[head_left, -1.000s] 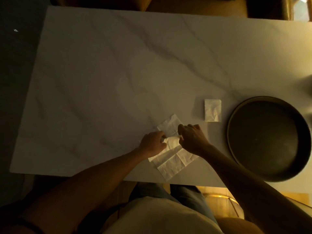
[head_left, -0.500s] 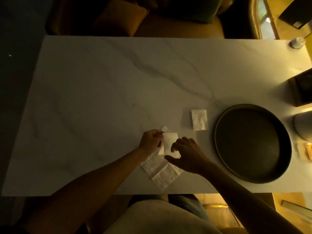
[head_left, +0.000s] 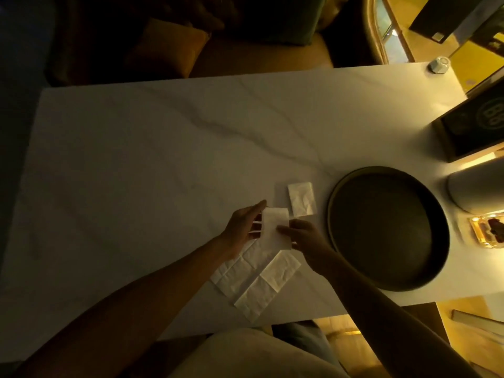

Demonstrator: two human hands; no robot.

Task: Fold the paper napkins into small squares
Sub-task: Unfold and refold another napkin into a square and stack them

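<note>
Head view, single entry.

Table (head_left: 136,173): white marble-look top, dimly lit.

Folded napkin in hand (head_left: 274,227): a small rectangle held between both hands above the table's near middle. In the earlier frames it lay lower, among the flat sheets; it is now lifted clear of them and reads as a narrower, taller piece.

Left hand (head_left: 244,227): fingers nearly straight, laid along the napkin's left edge, thumb side hidden behind the paper; earlier it was curled tighter.

Right hand (head_left: 305,236): pinches the napkin's lower right side between thumb and fingertips.

Unfolded napkins (head_left: 256,276): creased sheets lying flat and overlapping near the front edge, just below the hands, more exposed than before.

Finished square (head_left: 302,199): lies flat just left of the tray, apart from the hands, unchanged.

Round dark tray (head_left: 341,214): right of the napkins.

Dark box (head_left: 471,132), pale cylinder (head_left: 477,189) and small cup (head_left: 439,64): at the table's right edge, newly in view compared with a second ago.
</note>
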